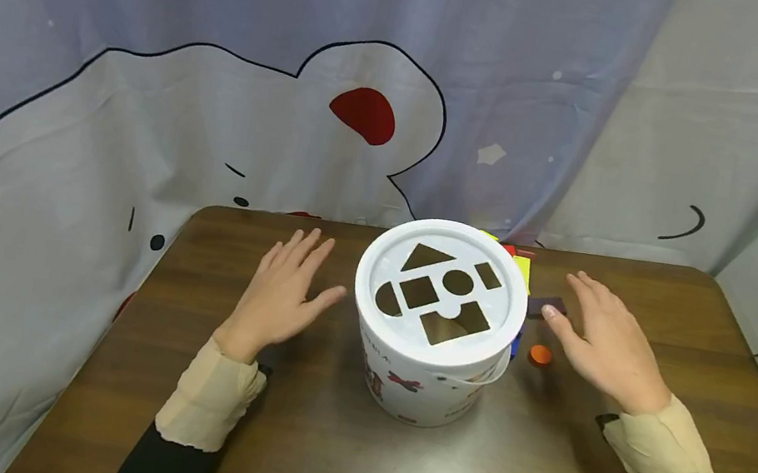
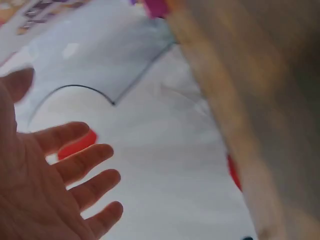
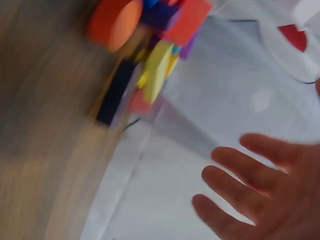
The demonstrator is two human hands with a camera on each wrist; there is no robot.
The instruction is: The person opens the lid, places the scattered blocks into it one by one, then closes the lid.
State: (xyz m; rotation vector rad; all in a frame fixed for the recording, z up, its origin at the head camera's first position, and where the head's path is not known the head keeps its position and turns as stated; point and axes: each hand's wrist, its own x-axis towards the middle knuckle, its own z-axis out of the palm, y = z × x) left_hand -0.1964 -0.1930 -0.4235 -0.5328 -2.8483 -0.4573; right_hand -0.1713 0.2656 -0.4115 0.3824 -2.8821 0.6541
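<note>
A white bucket (image 1: pixel 412 395) stands upright on the table, its white lid (image 1: pixel 386 259) cut with several shaped holes: a triangle, squares, a circle, a half circle and a larger opening. Left of it, my left hand (image 1: pixel 281 295) hovers with fingers spread, touching nothing; the left wrist view shows the bare palm (image 2: pixel 40 185). On the other side my right hand (image 1: pixel 607 344) is held in the air, fingers extended and holding nothing. Near its thumb lie a dark block (image 1: pixel 546 307) and an orange round block (image 1: pixel 541 355). Several more blocks are partly hidden behind the bucket.
In the right wrist view, a yellow block (image 3: pixel 157 70), a red block (image 3: pixel 187 22) and other coloured blocks sit in a group near the table's far edge. A patterned curtain (image 1: pixel 216 123) hangs behind the brown wooden table (image 1: pixel 309 461). The bucket's handle (image 1: pixel 487 378) hangs at its right side.
</note>
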